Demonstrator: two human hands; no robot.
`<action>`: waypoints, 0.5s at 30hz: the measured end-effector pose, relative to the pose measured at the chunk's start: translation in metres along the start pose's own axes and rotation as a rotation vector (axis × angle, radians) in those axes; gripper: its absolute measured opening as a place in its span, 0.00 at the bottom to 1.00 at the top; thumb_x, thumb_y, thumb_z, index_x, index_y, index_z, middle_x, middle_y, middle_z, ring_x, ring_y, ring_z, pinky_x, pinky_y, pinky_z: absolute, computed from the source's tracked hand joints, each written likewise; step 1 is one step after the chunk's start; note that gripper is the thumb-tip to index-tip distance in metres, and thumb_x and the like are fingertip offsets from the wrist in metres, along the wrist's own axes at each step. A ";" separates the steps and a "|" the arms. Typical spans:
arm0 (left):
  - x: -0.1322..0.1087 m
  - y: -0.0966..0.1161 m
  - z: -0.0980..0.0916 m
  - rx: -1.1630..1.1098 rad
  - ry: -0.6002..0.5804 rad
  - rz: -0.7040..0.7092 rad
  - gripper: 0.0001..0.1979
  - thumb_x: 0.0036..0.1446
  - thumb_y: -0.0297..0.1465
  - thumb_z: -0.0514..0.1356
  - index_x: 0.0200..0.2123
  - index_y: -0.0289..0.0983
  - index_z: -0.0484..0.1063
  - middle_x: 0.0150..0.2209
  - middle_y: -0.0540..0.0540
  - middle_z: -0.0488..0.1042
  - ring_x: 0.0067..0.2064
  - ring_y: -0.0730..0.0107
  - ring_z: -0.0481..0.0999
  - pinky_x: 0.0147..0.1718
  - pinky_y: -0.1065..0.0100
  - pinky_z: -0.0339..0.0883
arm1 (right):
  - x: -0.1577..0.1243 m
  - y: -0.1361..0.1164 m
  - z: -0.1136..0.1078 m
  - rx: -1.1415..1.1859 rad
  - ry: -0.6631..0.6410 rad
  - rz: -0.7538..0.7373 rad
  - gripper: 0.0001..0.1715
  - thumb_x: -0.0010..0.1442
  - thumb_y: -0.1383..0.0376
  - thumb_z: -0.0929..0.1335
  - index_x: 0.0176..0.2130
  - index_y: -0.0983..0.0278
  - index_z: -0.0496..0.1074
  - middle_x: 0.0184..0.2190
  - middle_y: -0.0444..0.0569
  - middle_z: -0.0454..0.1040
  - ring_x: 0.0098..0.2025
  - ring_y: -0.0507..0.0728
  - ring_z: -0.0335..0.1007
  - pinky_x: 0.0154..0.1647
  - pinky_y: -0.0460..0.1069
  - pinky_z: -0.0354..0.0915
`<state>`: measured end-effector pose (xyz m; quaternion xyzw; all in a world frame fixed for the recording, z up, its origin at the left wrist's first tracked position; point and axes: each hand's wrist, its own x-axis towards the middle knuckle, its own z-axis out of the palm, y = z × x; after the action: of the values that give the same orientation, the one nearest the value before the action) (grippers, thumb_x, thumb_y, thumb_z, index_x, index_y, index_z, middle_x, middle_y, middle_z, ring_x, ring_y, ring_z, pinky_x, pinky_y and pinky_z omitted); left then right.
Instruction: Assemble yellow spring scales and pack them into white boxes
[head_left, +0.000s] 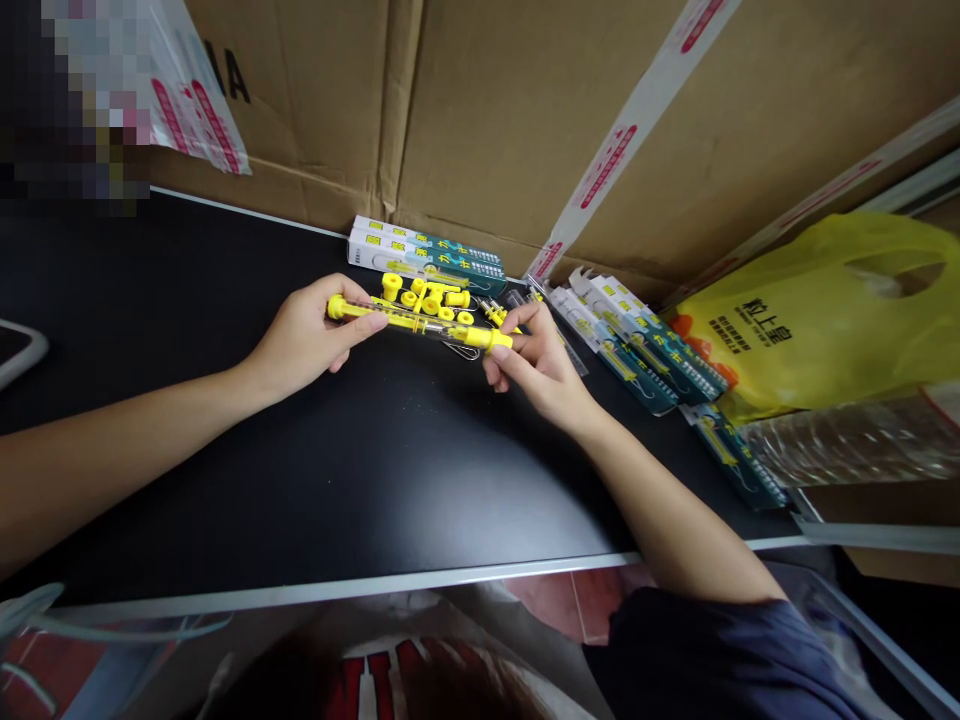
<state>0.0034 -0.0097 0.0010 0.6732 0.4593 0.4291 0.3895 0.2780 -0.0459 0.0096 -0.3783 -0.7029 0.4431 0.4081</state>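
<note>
A clear-tubed spring scale (420, 322) with yellow ends lies level across both hands, above the black table. My left hand (307, 332) is closed round its left end, thumb along the tube. At the other end, the fingertips of my right hand (546, 368) pinch the yellow end piece. Just behind the tube sits a pile of small yellow plastic parts (430, 297), partly hidden by it. A bent metal wire (463, 352) shows below the tube. More yellow and metal parts (493, 310) lie near my right fingers, along with clear tube pieces (576, 355).
Printed spring scale boxes (427, 255) are stacked at the back, and several more boxes (637, 340) lie to the right. Beyond these are a yellow plastic bag (832, 310) and clear plastic packaging (855, 440). Large cardboard (495, 120) walls the back. A white-edged device (19, 350) sits far left.
</note>
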 end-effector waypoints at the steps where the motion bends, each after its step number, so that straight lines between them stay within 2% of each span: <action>1: 0.000 0.000 0.000 -0.004 -0.001 0.003 0.07 0.55 0.31 0.63 0.33 0.37 0.67 0.14 0.59 0.62 0.13 0.80 0.60 0.15 0.74 0.54 | 0.000 0.000 0.000 -0.001 -0.010 -0.001 0.18 0.67 0.53 0.68 0.42 0.57 0.54 0.23 0.35 0.69 0.22 0.47 0.64 0.24 0.44 0.60; 6: 0.000 0.000 0.000 -0.013 0.005 0.002 0.07 0.55 0.31 0.63 0.33 0.38 0.66 0.14 0.59 0.61 0.13 0.80 0.60 0.15 0.74 0.53 | -0.001 0.000 0.000 -0.017 -0.025 0.014 0.18 0.68 0.52 0.66 0.42 0.57 0.53 0.20 0.34 0.67 0.19 0.47 0.60 0.22 0.44 0.57; 15: 0.001 -0.002 0.000 -0.008 0.010 0.005 0.08 0.55 0.31 0.64 0.33 0.38 0.66 0.14 0.59 0.61 0.14 0.79 0.61 0.16 0.74 0.53 | 0.000 0.002 -0.001 -0.083 -0.022 0.084 0.19 0.68 0.50 0.65 0.41 0.58 0.54 0.18 0.34 0.68 0.17 0.47 0.59 0.20 0.43 0.57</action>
<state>0.0029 -0.0087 -0.0005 0.6706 0.4578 0.4354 0.3888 0.2790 -0.0454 0.0078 -0.4193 -0.7085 0.4344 0.3654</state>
